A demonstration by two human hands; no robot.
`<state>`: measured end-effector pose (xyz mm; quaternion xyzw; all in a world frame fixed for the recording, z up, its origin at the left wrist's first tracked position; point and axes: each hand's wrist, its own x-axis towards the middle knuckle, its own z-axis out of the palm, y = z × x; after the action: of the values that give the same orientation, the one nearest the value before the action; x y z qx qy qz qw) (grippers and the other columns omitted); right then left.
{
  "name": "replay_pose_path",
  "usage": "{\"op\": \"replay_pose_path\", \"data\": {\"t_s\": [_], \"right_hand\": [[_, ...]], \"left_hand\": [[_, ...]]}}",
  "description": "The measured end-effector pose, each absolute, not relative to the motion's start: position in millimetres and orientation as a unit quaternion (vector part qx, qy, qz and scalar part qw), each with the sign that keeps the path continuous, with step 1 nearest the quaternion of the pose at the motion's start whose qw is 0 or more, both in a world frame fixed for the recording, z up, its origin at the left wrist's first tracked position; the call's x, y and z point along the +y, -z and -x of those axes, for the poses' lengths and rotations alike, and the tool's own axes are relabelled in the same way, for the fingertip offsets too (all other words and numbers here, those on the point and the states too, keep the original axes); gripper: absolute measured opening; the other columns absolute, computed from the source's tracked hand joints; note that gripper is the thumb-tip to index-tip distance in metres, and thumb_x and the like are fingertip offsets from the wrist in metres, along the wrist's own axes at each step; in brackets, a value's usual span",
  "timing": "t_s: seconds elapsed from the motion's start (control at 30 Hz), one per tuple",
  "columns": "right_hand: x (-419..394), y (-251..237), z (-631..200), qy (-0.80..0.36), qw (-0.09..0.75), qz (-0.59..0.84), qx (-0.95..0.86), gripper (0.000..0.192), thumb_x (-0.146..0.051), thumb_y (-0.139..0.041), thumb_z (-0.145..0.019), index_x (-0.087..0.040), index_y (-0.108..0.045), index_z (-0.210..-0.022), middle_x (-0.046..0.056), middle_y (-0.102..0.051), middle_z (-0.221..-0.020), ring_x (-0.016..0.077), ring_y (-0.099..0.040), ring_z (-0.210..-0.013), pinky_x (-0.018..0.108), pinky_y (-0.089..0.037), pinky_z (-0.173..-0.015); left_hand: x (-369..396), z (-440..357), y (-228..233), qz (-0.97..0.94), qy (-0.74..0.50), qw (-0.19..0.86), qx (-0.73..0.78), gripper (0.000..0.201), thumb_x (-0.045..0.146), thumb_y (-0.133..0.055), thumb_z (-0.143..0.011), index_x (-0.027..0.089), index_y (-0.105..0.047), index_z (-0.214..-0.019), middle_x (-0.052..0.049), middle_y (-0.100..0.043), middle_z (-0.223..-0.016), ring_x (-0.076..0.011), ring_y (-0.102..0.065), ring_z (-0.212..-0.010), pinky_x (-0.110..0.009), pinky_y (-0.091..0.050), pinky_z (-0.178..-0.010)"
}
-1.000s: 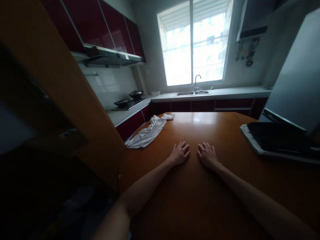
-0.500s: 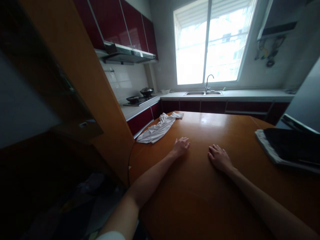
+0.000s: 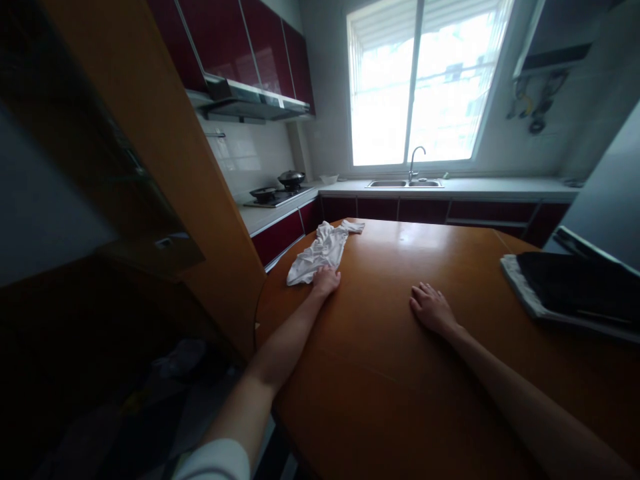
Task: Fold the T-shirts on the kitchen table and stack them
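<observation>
Since the frame half a second earlier, the left hand [image 3: 326, 280] had slid up and left across the wooden table [image 3: 400, 347] and reached the near end of the white cloth [image 3: 323, 251]. I logged its fingers resting on the cloth's lower edge; whether they were curled around fabric or only laid on it I could not tell. The cloth itself looked more bunched than before, lying left of centre in the frame near the table's rounded far-left edge.

Right hand [image 3: 431, 309] had barely shifted: flat on the table just right of centre, palm down, fingers spread and holding nothing.

Surroundings noted: a dark tray on a pale mat [image 3: 575, 293] sat at the right edge of the frame, well apart from both hands. Behind the table, upper centre, a sink with a faucet [image 3: 413, 167] stood under the window [image 3: 425, 80]; a hob with pans [image 3: 277, 192] lay at centre left. Nothing lay between the hands on the table.
</observation>
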<state>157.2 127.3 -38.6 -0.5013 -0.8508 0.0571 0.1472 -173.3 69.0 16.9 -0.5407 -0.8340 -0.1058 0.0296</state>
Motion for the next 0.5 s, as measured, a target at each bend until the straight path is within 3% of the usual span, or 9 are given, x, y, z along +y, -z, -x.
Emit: {"op": "replay_pose_path", "data": {"t_s": [0.2, 0.37, 0.5], "right_hand": [[128, 37, -156, -0.078, 0.183, 0.505, -0.840, 0.045, -0.038, -0.044, -0.098, -0.021, -0.061, -0.136, 0.012, -0.048, -0.154, 0.0282, -0.038, -0.145, 0.048, -0.027, -0.119], [135, 28, -161, -0.160, 0.306, 0.538, -0.769, 0.042, -0.032, -0.037, -0.097, -0.018, -0.068, -0.121, 0.012, -0.069, -0.125, 0.0249, -0.063, -0.117, 0.036, -0.046, -0.102], [131, 19, -162, -0.136, 0.374, 0.498, -0.771, 0.037, -0.024, -0.041, -0.093, -0.020, -0.070, -0.114, 0.010, -0.070, -0.120, 0.0239, -0.063, -0.114, 0.034, -0.046, -0.101]], "left_hand": [[56, 82, -9, 0.693, 0.114, 0.023, -0.712, 0.049, 0.056, -0.050, -0.096, 0.016, -0.072, -0.113, -0.017, -0.066, -0.123, -0.0348, -0.056, -0.122, -0.045, -0.045, -0.103], [44, 44, -17, 0.821, 0.224, -0.109, -0.514, 0.039, 0.044, -0.044, -0.102, 0.024, -0.071, -0.121, -0.006, -0.075, -0.108, -0.0212, -0.069, -0.100, -0.032, -0.053, -0.092], [56, 68, -20, 0.754, 0.301, -0.017, -0.584, 0.031, 0.032, -0.049, -0.100, 0.023, -0.070, -0.121, -0.005, -0.070, -0.124, -0.0211, -0.063, -0.118, -0.034, -0.045, -0.108]]}}
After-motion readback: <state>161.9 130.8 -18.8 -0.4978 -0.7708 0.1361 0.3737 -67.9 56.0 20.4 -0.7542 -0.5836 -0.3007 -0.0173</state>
